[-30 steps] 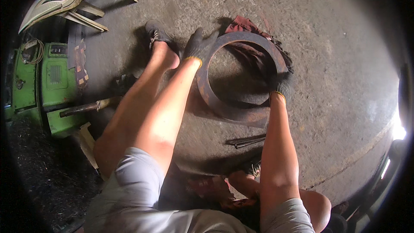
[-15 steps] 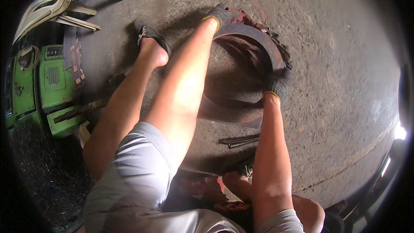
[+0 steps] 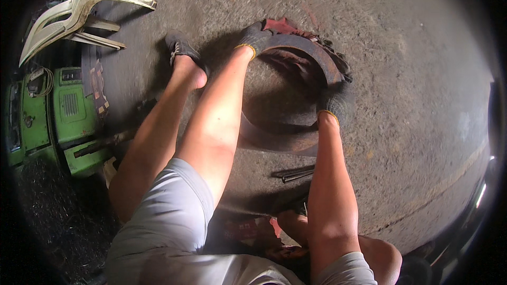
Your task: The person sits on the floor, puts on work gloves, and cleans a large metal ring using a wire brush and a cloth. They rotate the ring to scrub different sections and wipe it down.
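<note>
A large rust-brown metal ring [image 3: 317, 57] lies on the floor in front of me. My left hand [image 3: 255, 38], in a dark glove with a yellow cuff, grips its far left rim. My right hand [image 3: 337, 99], gloved alike, is closed at the right rim, its fingers mostly lost in shadow. A crumpled dark red cloth [image 3: 279, 24] runs along the ring's far side, between the two hands, and part of it shows inside the ring. Whether either hand also pinches the cloth is hidden.
Thin dark rods [image 3: 297, 173] lie on the floor just nearer than the ring. At the left are a pale plastic chair [image 3: 87, 1], a green machine [image 3: 68, 103] and a dark heap of shavings [image 3: 60, 221]. My shoe [image 3: 182, 47] rests left of the ring.
My left hand has come nearer and a little left along the rim. More red cloth shows beside it. My right hand has shifted slightly left, and the view has tilted a little.
</note>
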Demonstrator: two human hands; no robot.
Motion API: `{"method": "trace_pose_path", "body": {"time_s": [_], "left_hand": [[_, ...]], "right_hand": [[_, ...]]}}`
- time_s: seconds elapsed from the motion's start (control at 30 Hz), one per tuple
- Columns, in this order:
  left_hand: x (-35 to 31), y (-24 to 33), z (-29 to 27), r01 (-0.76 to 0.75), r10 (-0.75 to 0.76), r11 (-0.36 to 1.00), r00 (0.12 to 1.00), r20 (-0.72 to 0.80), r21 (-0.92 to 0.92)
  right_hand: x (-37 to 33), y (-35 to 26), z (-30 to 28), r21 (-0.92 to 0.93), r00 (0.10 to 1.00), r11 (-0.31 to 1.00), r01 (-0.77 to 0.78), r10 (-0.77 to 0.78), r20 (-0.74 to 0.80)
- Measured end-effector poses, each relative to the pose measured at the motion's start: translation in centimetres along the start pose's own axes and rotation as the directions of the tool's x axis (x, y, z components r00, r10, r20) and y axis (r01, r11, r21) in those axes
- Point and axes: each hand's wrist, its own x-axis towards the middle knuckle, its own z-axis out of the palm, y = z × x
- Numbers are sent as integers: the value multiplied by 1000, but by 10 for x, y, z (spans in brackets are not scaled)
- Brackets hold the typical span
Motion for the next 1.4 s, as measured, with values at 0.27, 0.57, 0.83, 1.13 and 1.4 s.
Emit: {"method": "trace_pose_path", "body": {"time_s": [0.27,0.57,0.83,1.13,1.4], "left_hand": [[-27,-53,-34,187,-171,974,977,-128,127],[-102,-97,-38,178,-188,982,928,-320,-61],[-255,-32,-18,96,76,938,880,-469,333],[-389,18,105,-116,241,844,954,-176,524],[-354,21,86,-192,225,962,961,-162,193]], "right_hand": [[1,-25,16,-16,973,981,192,-189,130],[-7,-38,-5,16,936,945,327,-326,131],[-54,34,-57,295,954,955,-35,120,-276],[-211,135,-14,664,968,726,-179,252,-15],[-210,141,2,30,853,859,-511,503,139]]}}
